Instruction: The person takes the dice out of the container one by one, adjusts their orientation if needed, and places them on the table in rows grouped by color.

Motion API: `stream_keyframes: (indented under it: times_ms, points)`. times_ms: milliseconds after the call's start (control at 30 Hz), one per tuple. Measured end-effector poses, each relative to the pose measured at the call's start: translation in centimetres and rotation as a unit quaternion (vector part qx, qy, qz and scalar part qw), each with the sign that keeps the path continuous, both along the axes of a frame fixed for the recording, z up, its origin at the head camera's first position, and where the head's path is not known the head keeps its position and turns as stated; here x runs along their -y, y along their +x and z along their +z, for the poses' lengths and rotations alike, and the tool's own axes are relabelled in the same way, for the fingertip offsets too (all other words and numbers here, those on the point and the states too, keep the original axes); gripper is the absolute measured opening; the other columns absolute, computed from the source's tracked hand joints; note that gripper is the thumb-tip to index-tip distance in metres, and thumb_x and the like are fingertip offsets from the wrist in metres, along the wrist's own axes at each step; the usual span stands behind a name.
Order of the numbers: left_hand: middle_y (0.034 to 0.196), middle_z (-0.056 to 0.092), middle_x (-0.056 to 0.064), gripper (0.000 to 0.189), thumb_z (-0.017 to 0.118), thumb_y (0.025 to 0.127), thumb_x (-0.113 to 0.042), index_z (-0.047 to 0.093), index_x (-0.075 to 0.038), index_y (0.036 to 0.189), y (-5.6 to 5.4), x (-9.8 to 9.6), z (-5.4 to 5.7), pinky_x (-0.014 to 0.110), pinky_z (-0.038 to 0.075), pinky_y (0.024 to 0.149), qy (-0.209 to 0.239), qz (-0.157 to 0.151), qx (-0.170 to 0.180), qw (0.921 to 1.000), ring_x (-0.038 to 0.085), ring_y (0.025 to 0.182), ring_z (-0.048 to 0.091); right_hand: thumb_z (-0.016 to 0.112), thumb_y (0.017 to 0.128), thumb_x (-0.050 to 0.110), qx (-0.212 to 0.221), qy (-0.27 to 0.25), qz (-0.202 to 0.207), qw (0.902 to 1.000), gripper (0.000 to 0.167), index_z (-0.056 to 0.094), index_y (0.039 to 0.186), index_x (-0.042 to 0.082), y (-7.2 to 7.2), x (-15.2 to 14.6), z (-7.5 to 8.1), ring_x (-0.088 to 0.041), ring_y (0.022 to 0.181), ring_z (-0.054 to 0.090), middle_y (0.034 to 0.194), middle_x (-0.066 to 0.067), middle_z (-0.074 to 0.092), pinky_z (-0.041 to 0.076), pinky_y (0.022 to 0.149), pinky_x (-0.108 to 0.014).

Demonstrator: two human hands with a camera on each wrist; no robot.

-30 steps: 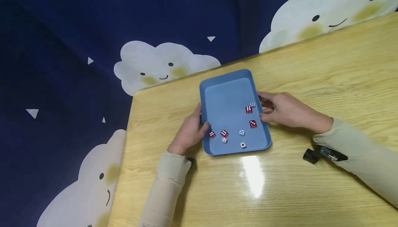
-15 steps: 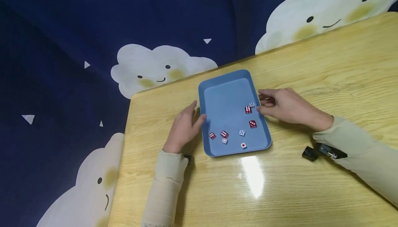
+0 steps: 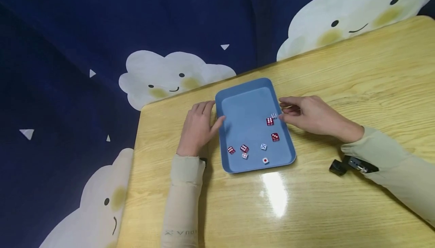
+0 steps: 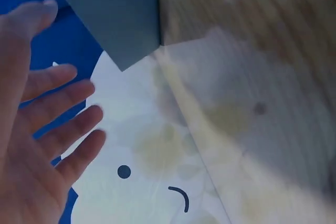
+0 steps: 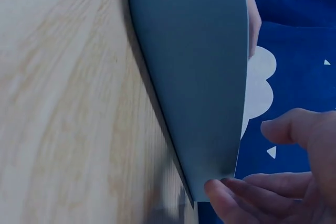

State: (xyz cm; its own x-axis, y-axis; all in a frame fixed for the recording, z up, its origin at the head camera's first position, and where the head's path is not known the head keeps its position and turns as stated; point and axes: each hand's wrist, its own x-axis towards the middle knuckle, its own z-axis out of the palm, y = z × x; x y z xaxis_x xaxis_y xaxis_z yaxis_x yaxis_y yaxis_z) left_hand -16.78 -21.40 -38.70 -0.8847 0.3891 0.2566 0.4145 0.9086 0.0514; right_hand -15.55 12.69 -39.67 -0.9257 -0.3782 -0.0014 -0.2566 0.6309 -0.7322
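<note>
A blue rectangular tray (image 3: 249,108) lies on the wooden table with several dice inside. Red dice, such as one red die (image 3: 275,137), and white dice, such as one white die (image 3: 265,160), are scattered over its near and right parts. Beside the left wall is my left hand (image 3: 196,129), fingers extended and thumb overlapping the rim. The left wrist view shows those fingers spread, off the tray's corner (image 4: 118,14). At the right wall, my right hand (image 3: 307,114) has relaxed fingers; in the right wrist view, fingertips meet the tray's outer wall (image 5: 194,77) while the thumb stands apart.
The wooden table (image 3: 323,202) extends to the right and toward me. A dark blue curtain (image 3: 204,14) with white smiling clouds hangs along its far and left edges. A black wrist device (image 3: 353,165) is strapped at the right sleeve (image 3: 380,165).
My left hand has come off the tray's left side and moved up along it, fingers straightening. My right hand has loosened and shifted slightly up the right rim. The dice keep their places.
</note>
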Motion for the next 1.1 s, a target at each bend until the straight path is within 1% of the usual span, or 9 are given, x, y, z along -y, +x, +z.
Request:
stream_keyframes:
  times_ms: [100, 267, 467, 567, 667, 733, 833, 967, 1100]
  points:
    - [0.139, 0.066, 0.018, 0.065, 0.059, 0.101, -0.051, 0.057, 0.0, 0.142, -0.1, -0.1, -0.6, 0.051, 0.049, 0.111, -0.01, -0.006, 0.018, 0.9998, 0.037, 0.132, 0.059, 0.07, 0.097, 0.027, -0.003, -0.003, 0.0, 1.0, 0.057, 0.057, 0.145, 0.0, 0.0, 0.0, 0.0, -0.029, 0.111, 0.075, 0.131, -0.019, 0.072, 0.059, 0.094, -0.044]
    - [0.142, 0.063, 0.019, 0.068, 0.058, 0.102, -0.05, 0.052, 0.001, 0.147, 0.4, -0.5, -1.4, 0.052, 0.048, 0.111, -0.008, -0.011, 0.026, 0.9996, 0.038, 0.134, 0.057, 0.07, 0.096, 0.026, -0.011, 0.001, -0.009, 0.9999, 0.055, 0.059, 0.144, 0.001, 0.2, -0.1, 0.1, -0.029, 0.111, 0.076, 0.132, -0.018, 0.072, 0.059, 0.095, -0.047]
    - [0.137, 0.065, 0.021, 0.069, 0.062, 0.1, -0.048, 0.052, 0.001, 0.146, 1.4, -0.3, -1.5, 0.054, 0.051, 0.106, -0.009, 0.004, 0.005, 0.9999, 0.039, 0.129, 0.061, 0.07, 0.097, 0.028, -0.022, 0.002, -0.01, 0.9997, 0.052, 0.061, 0.142, 0.003, 0.1, 0.6, 0.3, -0.033, 0.114, 0.074, 0.132, -0.02, 0.071, 0.057, 0.097, -0.051]
    - [0.136, 0.066, 0.022, 0.07, 0.06, 0.101, -0.05, 0.051, 0.003, 0.147, 1.3, -0.5, -1.7, 0.054, 0.052, 0.104, -0.021, 0.0, -0.001, 0.9998, 0.04, 0.128, 0.061, 0.07, 0.097, 0.027, -0.039, 0.008, -0.013, 0.9991, 0.049, 0.063, 0.14, 0.005, 0.0, 0.5, 0.5, -0.035, 0.117, 0.072, 0.134, -0.018, 0.071, 0.056, 0.099, -0.052]
    - [0.139, 0.063, 0.025, 0.073, 0.057, 0.102, -0.051, 0.047, 0.005, 0.148, 1.1, -0.8, -1.8, 0.054, 0.052, 0.104, -0.019, -0.003, 0.003, 0.9998, 0.042, 0.128, 0.061, 0.07, 0.096, 0.026, -0.055, 0.015, -0.02, 0.9982, 0.048, 0.064, 0.139, 0.006, 0.1, 0.4, 0.9, -0.035, 0.118, 0.071, 0.135, -0.015, 0.071, 0.055, 0.1, -0.053]
    - [0.142, 0.06, 0.027, 0.077, 0.057, 0.102, -0.052, 0.045, 0.007, 0.149, 1.0, -0.8, -1.8, 0.055, 0.052, 0.104, -0.013, 0.007, 0.015, 0.9998, 0.043, 0.128, 0.061, 0.069, 0.097, 0.026, -0.064, 0.017, -0.015, 0.9977, 0.047, 0.064, 0.139, 0.006, 0.1, 0.5, 1.2, -0.035, 0.118, 0.07, 0.135, -0.015, 0.071, 0.055, 0.1, -0.053]
    - [0.148, 0.055, 0.028, 0.085, 0.055, 0.101, -0.056, 0.039, 0.01, 0.153, 1.0, -0.7, -1.7, 0.057, 0.05, 0.106, -0.003, 0.036, 0.048, 0.9982, 0.044, 0.131, 0.059, 0.068, 0.098, 0.025, -0.071, 0.017, -0.004, 0.9973, 0.046, 0.064, 0.139, 0.006, 0.1, 0.8, 1.5, -0.034, 0.117, 0.07, 0.134, -0.014, 0.072, 0.055, 0.099, -0.053]
    - [0.156, 0.048, 0.026, 0.091, 0.046, 0.102, -0.063, 0.031, 0.008, 0.157, 0.9, -0.9, -1.6, 0.056, 0.044, 0.114, 0.005, 0.079, 0.092, 0.9926, 0.043, 0.141, 0.052, 0.068, 0.097, 0.024, -0.089, 0.023, 0.0, 0.9958, 0.043, 0.067, 0.135, 0.005, 0.2, 1.3, 1.8, -0.033, 0.116, 0.07, 0.129, -0.012, 0.074, 0.056, 0.098, -0.051]
    - [0.16, 0.044, 0.024, 0.094, 0.041, 0.102, -0.068, 0.029, 0.006, 0.159, 0.9, -1.3, -1.7, 0.055, 0.039, 0.119, -0.003, 0.099, 0.113, 0.9886, 0.041, 0.146, 0.047, 0.069, 0.096, 0.024, -0.112, 0.035, 0.009, 0.9931, 0.041, 0.068, 0.133, 0.005, 0.2, 2.0, 2.3, -0.031, 0.114, 0.07, 0.126, -0.011, 0.075, 0.055, 0.097, -0.051]
